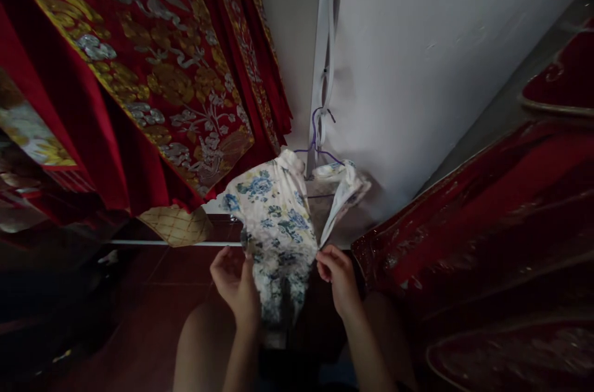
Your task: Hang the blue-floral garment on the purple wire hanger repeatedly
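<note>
A white shirt (283, 219) with blue flowers and green leaves hangs in front of me on a thin purple wire hanger (314, 135). Its front gapes on the right side, where the pale inside shows. My right hand (338, 271) pinches the front edge of the cloth between thumb and fingers. On the other side, my left hand (236, 287) has its fingers curled and its thumb against the shirt's left edge; the cloth partly hides its grip. The lower part of the shirt hangs between both hands, in shadow.
The hanger hooks onto a white strap (330, 21) running down the wall (417, 39). Red cloth embroidered in gold and silver (176, 70) hangs at left. Dark red shiny material (487, 213) stands close on the right. Below is a red tiled floor (158, 305).
</note>
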Demonstrator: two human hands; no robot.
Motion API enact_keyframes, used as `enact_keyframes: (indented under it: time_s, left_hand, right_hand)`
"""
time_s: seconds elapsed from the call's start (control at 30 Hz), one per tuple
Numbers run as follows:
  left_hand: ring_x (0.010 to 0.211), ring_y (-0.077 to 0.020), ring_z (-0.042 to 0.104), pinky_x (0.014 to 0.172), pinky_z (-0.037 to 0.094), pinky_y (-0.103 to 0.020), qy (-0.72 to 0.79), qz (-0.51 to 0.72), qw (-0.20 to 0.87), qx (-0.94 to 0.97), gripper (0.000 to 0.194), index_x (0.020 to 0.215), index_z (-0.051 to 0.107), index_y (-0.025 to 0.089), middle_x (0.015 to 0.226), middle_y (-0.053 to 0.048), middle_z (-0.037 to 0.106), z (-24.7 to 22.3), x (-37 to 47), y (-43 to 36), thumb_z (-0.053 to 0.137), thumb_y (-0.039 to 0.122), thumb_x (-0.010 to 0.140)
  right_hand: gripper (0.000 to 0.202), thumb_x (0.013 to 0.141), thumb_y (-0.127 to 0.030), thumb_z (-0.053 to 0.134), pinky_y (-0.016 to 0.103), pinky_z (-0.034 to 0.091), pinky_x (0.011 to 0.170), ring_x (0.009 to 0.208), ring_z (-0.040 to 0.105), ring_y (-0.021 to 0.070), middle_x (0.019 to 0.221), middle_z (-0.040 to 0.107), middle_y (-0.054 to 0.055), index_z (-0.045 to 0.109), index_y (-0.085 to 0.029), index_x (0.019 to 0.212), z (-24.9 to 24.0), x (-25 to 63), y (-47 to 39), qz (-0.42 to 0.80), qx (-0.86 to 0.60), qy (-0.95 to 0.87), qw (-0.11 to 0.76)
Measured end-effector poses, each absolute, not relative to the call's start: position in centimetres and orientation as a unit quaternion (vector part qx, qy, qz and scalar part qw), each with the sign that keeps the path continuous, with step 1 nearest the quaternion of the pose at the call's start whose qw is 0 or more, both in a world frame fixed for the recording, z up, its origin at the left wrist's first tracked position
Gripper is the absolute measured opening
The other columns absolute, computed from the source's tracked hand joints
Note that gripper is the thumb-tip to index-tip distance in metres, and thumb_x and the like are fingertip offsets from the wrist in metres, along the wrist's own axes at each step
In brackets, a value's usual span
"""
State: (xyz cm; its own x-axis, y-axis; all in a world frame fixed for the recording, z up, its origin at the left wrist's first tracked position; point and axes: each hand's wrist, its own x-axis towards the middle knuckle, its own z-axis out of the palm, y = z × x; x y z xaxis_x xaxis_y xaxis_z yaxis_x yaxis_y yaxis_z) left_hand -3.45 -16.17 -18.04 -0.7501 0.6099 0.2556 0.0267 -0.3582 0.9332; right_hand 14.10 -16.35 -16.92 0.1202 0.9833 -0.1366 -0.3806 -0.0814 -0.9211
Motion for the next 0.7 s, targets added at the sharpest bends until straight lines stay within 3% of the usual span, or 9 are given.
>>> enact_keyframes:
  time_s: [0.07, 0.13, 0.23, 0.33, 0.4, 0.53, 0.7]
  left_hand:
    - [0.103, -0.0181, 0.058, 0.092, 0.045, -0.030, 0.523, 0.717, 0.201, 0.415, 0.039, 0.113, 0.058, 0.021, 0.111, -0.005, 0.060, -18.7, -2.3, -16.5, 0.071, 0.022, 0.077]
    - [0.103, -0.0203, 0.060, 0.093, 0.046, -0.033, 0.495, 0.619, 0.277, 0.544, 0.030, 0.110, 0.060, 0.019, 0.108, -0.007, 0.062, -19.0, -0.7, -16.7, 0.066, 0.020, 0.080]
    - [0.099, -0.0210, 0.062, 0.090, 0.047, -0.034, 0.457, 0.550, 0.346, 0.608, 0.026, 0.110, 0.060, 0.018, 0.104, -0.007, 0.065, -19.0, 1.4, -16.3, 0.059, 0.017, 0.084]
    - [0.081, -0.0174, 0.060, 0.076, 0.046, -0.028, 0.449, 0.546, 0.336, 0.623, 0.005, 0.088, 0.059, 0.017, 0.084, -0.003, 0.063, -18.6, 2.3, -15.6, 0.055, 0.019, 0.088]
    - [0.074, -0.0158, 0.056, 0.070, 0.042, -0.026, 0.437, 0.520, 0.322, 0.660, 0.013, 0.077, 0.055, 0.018, 0.077, -0.002, 0.058, -18.4, 2.5, -15.1, 0.053, 0.021, 0.090]
    - [0.079, -0.0165, 0.055, 0.072, 0.040, -0.026, 0.429, 0.454, 0.311, 0.717, 0.011, 0.082, 0.054, 0.018, 0.083, -0.003, 0.058, -18.1, 2.6, -14.6, 0.049, 0.018, 0.091]
    - [0.073, -0.0154, 0.052, 0.066, 0.035, -0.025, 0.456, 0.359, 0.280, 0.765, 0.015, 0.075, 0.050, 0.019, 0.078, -0.002, 0.054, -17.9, 3.1, -13.9, 0.048, 0.006, 0.081]
  right_hand:
    - [0.028, 0.070, -0.036, 0.071, 0.022, 0.025, 0.045, 0.045, 0.039, 0.0075, 0.048, 0.050, -0.005, 0.052, -0.019, 0.057, -16.3, 13.6, -16.9, 0.587, -0.462, -0.351, 0.565]
    - [0.027, 0.069, -0.038, 0.071, 0.022, 0.027, 0.046, 0.045, 0.040, 0.0080, 0.047, 0.051, -0.005, 0.055, -0.019, 0.058, -15.6, 13.0, -17.0, 0.594, -0.457, -0.371, 0.548]
    - [0.027, 0.068, -0.040, 0.071, 0.022, 0.028, 0.046, 0.044, 0.040, 0.0082, 0.046, 0.051, -0.005, 0.057, -0.019, 0.059, -14.8, 12.8, -16.5, 0.596, -0.455, -0.394, 0.532]
    - [0.027, 0.067, -0.042, 0.070, 0.022, 0.027, 0.044, 0.041, 0.041, 0.0086, 0.045, 0.055, -0.003, 0.060, -0.018, 0.060, -14.1, 13.6, -15.7, 0.593, -0.468, -0.417, 0.506]
    - [0.027, 0.066, -0.042, 0.070, 0.022, 0.026, 0.043, 0.040, 0.041, 0.0085, 0.045, 0.056, -0.002, 0.062, -0.017, 0.059, -13.3, 14.5, -14.9, 0.588, -0.476, -0.424, 0.498]
    - [0.026, 0.060, -0.039, 0.073, 0.021, 0.020, 0.040, 0.038, 0.037, 0.0061, 0.045, 0.054, -0.003, 0.062, -0.016, 0.056, -10.5, 15.9, -12.1, 0.556, -0.488, -0.380, 0.555]
    - [0.020, 0.053, -0.031, 0.073, 0.021, 0.014, 0.037, 0.036, 0.034, 0.0034, 0.046, 0.053, -0.003, 0.062, -0.015, 0.055, -5.4, 16.0, -7.1, 0.516, -0.456, -0.326, 0.647]
